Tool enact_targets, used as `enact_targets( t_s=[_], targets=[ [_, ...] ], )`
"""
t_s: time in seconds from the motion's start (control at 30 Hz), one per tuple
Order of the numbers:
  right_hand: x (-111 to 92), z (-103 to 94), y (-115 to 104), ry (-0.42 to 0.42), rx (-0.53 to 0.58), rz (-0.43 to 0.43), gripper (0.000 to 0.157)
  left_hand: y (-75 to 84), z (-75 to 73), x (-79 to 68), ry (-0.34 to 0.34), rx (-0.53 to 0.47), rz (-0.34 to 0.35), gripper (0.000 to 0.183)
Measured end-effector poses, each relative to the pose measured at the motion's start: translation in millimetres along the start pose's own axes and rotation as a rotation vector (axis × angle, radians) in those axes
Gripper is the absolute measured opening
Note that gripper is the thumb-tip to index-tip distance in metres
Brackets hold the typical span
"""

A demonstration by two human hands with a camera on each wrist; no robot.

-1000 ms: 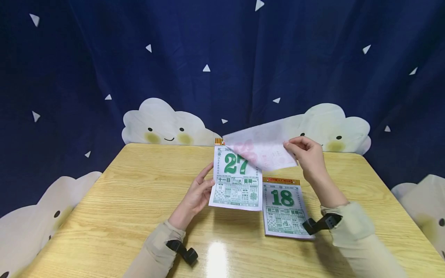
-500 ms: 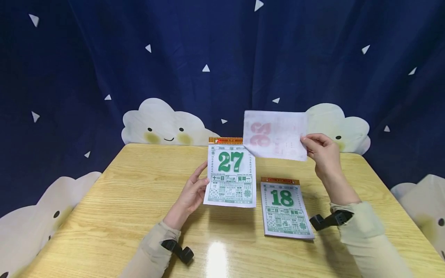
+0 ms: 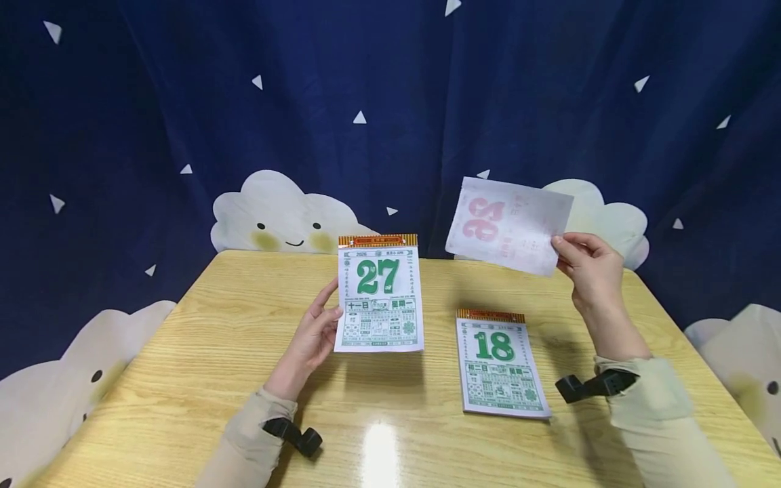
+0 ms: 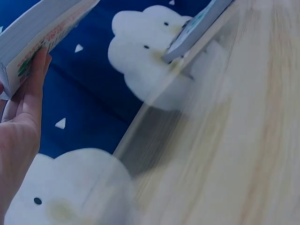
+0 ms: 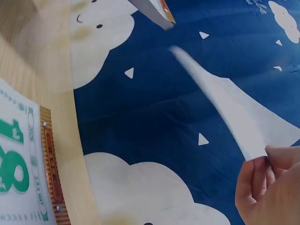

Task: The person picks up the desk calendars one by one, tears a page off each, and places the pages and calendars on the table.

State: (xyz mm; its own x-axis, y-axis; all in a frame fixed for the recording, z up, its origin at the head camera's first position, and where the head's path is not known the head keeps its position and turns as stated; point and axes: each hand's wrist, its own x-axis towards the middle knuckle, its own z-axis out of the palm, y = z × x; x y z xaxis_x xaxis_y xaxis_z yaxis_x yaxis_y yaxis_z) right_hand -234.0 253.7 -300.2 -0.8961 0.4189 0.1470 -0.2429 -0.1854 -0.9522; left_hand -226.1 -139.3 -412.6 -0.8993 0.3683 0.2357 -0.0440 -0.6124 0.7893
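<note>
My left hand (image 3: pixel 312 337) grips a thick tear-off calendar (image 3: pixel 381 298) by its left side, thumb on the front and fingers behind. It is held up above the table, showing a green 27 under a red and gold top strip. My right hand (image 3: pixel 594 271) pinches a loose calendar page (image 3: pixel 511 224) at one end, in the air to the right. The page lies sideways, with a red number showing faintly through its back. In the right wrist view, the page (image 5: pixel 241 117) bends away from the thumb and fingers. The left wrist view catches the calendar's thick underside (image 4: pixel 40 37).
A second tear-off calendar (image 3: pixel 502 366) with a green 18 lies on the wooden table (image 3: pixel 201 379), below my right hand. Behind the table hangs a dark blue curtain (image 3: pixel 390 81) with white triangles and smiling clouds. Black camera straps sit on both wrists.
The page has come off the calendar's top strip and moved up and right with my right hand. My left hand has carried the calendar left and slightly up.
</note>
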Motion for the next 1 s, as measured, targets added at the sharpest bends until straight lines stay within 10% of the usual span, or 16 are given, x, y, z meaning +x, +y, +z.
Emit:
enact_targets(
  t_s=[0.47, 1.0],
  targets=[
    [-11.6, 12.9, 16.4, 0.022, -0.074, -0.027, 0.006, 22.1, -27.1, -18.9, 0.043, 0.042, 0.027, 0.053],
    [-23.1, 33.7, 44.5, 0.027, -0.571, -0.263, 0.017, 33.0, -48.7, -34.2, 0.166, 0.114, -0.002, 0.049]
  ],
)
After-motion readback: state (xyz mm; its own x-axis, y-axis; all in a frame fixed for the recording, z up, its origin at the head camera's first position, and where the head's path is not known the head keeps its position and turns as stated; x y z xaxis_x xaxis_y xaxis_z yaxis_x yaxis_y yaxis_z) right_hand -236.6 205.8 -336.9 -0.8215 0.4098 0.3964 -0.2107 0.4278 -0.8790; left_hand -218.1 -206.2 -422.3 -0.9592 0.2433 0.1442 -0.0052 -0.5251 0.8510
